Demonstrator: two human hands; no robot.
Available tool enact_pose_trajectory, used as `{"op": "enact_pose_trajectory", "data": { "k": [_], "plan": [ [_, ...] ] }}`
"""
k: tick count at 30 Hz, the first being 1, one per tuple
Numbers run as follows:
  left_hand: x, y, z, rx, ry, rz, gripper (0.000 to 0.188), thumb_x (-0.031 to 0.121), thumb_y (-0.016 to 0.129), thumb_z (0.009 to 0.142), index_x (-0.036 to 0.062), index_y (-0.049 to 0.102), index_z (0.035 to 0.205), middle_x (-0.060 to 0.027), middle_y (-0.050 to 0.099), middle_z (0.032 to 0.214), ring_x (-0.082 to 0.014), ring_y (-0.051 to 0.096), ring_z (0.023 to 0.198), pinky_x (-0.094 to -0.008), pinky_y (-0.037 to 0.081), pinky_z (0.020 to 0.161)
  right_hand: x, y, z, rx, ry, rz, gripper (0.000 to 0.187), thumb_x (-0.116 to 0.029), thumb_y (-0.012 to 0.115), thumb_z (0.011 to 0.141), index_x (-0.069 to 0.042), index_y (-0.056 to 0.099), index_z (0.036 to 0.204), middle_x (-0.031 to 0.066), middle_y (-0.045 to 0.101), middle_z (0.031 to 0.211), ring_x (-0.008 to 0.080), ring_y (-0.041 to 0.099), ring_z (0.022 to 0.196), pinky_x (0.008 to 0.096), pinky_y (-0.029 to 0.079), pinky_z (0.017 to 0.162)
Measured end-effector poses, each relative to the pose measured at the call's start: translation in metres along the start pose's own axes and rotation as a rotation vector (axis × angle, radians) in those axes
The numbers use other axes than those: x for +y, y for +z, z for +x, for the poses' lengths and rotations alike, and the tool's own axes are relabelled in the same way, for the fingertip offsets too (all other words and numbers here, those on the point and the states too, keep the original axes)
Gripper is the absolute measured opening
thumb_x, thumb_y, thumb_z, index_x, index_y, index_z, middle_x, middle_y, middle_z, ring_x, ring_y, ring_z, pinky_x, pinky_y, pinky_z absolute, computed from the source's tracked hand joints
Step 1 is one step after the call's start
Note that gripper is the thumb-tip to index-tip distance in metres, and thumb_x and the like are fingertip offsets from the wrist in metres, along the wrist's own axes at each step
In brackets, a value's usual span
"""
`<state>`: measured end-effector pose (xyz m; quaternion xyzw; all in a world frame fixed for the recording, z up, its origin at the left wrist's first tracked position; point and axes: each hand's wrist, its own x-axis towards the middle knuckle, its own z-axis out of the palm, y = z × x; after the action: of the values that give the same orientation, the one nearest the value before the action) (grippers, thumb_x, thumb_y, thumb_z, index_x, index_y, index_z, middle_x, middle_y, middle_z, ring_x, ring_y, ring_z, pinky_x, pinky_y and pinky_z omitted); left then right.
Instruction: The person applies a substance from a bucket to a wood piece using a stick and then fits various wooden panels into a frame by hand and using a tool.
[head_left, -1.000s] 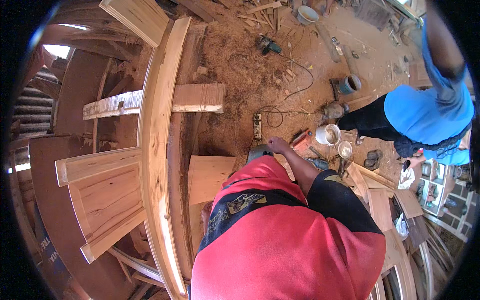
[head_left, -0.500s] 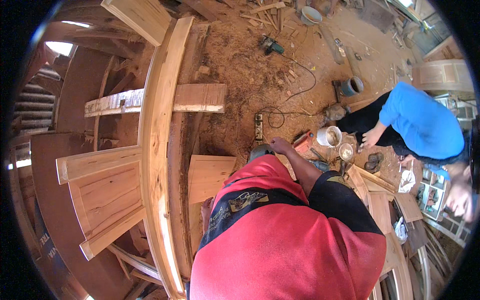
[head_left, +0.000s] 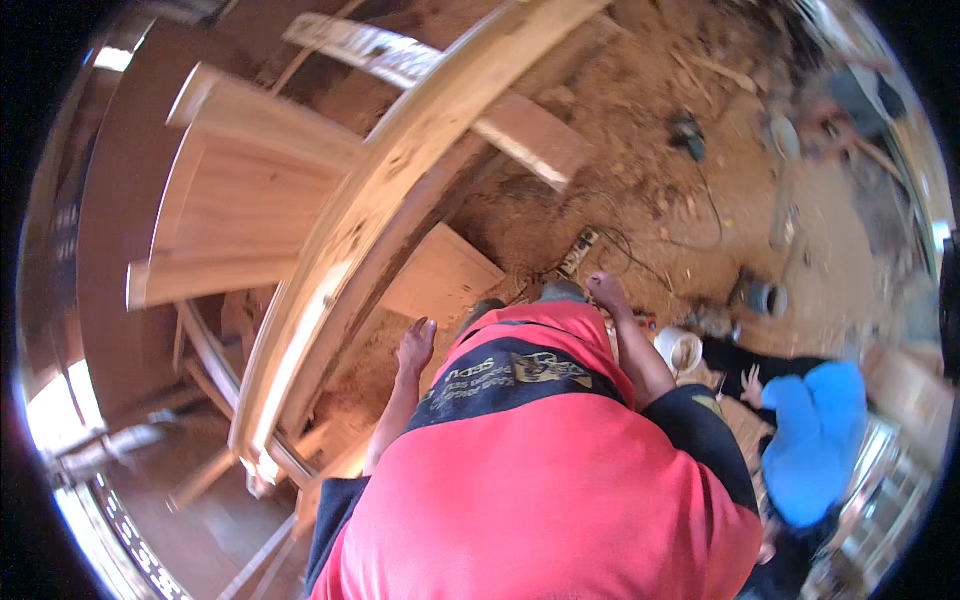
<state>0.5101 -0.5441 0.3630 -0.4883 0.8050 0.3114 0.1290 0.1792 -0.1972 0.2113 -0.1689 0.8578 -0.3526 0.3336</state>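
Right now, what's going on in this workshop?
A person in a red shirt stands on a sawdust floor beside a long curved wooden beam. The left hand hangs open and empty near the beam, touching nothing. The right hand reaches down ahead, closed, though what it holds is hidden. A white bucket and a power strip lie nearby. A second person in blue crouches at the right.
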Motion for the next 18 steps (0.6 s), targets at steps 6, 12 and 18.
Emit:
{"op": "enact_pose_trajectory", "data": {
  "k": [6,12,18],
  "plan": [
    [-0.002,0.002,-0.023,0.215,-0.024,-0.279,0.030,0.034,0.065,0.091,0.0076,0.076,0.098,-0.0217,0.071,0.090,-0.0371,0.070,0.088,-0.0430,0.056,0.079,-0.023,-0.005,0.026,-0.056,-0.077,0.014,0.033,-0.030,0.061,0.084,0.001,0.070,0.090,0.0222,0.068,0.082,0.0322,0.069,0.078,0.0411,0.052,0.072],
    [0.022,0.006,-0.041,0.262,-0.249,-0.098,0.048,0.053,0.062,0.089,0.0109,0.074,0.108,-0.0204,0.072,0.095,-0.0381,0.069,0.094,-0.0438,0.054,0.081,-0.106,-0.027,0.030,-0.210,0.003,0.156,0.020,-0.021,0.062,0.094,-0.002,0.067,0.099,0.0035,0.063,0.070,0.0112,0.062,0.062,0.0280,0.047,0.048],
    [0.052,0.002,-0.029,0.245,-0.060,-0.421,0.047,0.054,0.058,0.090,0.0132,0.072,0.110,-0.0144,0.072,0.100,-0.0303,0.069,0.095,-0.0425,0.053,0.084,-0.240,-0.025,0.029,-0.452,-0.159,0.241,0.022,-0.024,0.062,0.098,-0.006,0.065,0.111,0.0003,0.063,0.079,0.0087,0.060,0.064,0.0244,0.051,0.055]
  ]
}}
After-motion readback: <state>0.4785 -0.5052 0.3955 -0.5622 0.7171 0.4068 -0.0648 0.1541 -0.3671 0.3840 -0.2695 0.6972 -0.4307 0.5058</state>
